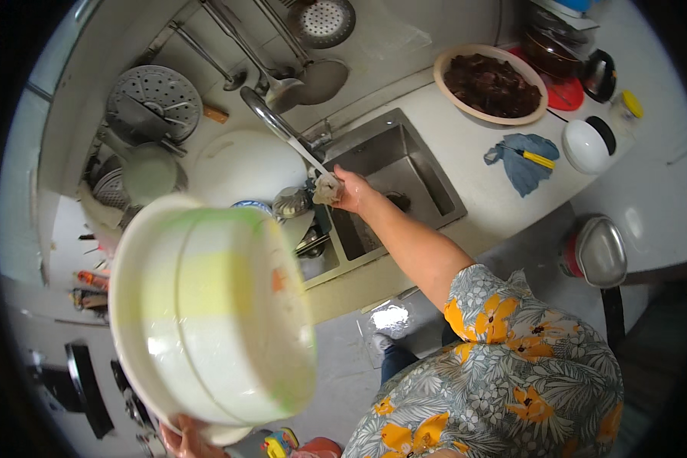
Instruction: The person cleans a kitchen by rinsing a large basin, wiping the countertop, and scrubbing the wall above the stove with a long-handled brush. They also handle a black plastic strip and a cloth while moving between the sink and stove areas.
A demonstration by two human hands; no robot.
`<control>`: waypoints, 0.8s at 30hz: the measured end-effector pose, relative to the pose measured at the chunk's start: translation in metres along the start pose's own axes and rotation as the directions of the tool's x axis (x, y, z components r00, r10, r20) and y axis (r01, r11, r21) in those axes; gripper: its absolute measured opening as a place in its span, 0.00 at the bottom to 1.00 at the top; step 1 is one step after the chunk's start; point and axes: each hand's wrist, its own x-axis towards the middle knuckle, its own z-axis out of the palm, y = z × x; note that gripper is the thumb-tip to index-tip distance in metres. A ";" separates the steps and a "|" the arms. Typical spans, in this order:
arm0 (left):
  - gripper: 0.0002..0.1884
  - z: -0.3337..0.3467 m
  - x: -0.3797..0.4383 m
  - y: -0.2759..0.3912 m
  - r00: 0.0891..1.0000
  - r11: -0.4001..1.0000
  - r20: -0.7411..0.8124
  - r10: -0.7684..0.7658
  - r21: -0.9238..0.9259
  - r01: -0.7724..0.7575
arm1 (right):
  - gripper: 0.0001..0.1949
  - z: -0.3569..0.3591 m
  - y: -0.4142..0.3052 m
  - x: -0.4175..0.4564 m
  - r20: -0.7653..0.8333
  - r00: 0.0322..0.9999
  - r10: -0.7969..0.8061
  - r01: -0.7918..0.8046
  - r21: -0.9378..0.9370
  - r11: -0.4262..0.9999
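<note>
My left hand (192, 439), low at the picture's edge, grips the rim of a large white plastic basin (206, 309) with yellow and green patches. The basin is tipped on its side in the air, its wet outer wall and underside facing me; its inside is hidden. My right hand (352, 192) is over the stainless steel sink (429, 154), holding a pale, wet, crumpled wad (327, 189), perhaps a cloth or scrubber. A white stream of water (309, 156) runs from the curved faucet (269, 114) onto it.
Left of the sink are a large white board or lid (252, 163) and stacked dishes (292, 203). Ladles (280, 91) hang on the wall. Rightward stand a bowl of dark food pieces (492, 86), a blue cloth (524, 163) under a yellow-handled tool (537, 159), and a white bowl (585, 146).
</note>
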 end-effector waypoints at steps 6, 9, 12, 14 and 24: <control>0.11 0.094 -0.028 0.059 0.994 0.965 0.064 -0.090 -0.240 0.103 | 0.15 -0.005 -0.042 0.019 0.317 0.948 -0.042 0.056 -0.035 0.998; 0.10 0.110 -0.043 0.057 0.971 0.952 0.068 -0.227 -0.193 0.236 | 0.10 -0.003 -0.046 -0.004 0.271 0.962 0.033 0.020 -0.191 0.981; 0.15 0.125 -0.048 0.065 0.964 0.948 0.165 -0.211 -0.206 0.243 | 0.07 0.022 -0.094 -0.032 -0.027 0.944 -0.328 0.218 -0.698 0.682; 0.12 0.132 -0.049 0.064 0.964 0.931 0.175 -0.200 -0.271 0.243 | 0.08 0.059 -0.105 -0.061 0.154 0.813 -0.561 0.439 -0.796 0.418; 0.08 0.132 -0.050 0.063 0.927 0.872 0.324 -0.189 -0.379 0.310 | 0.19 0.236 -0.012 -0.263 0.820 0.542 0.187 0.686 -0.302 -0.662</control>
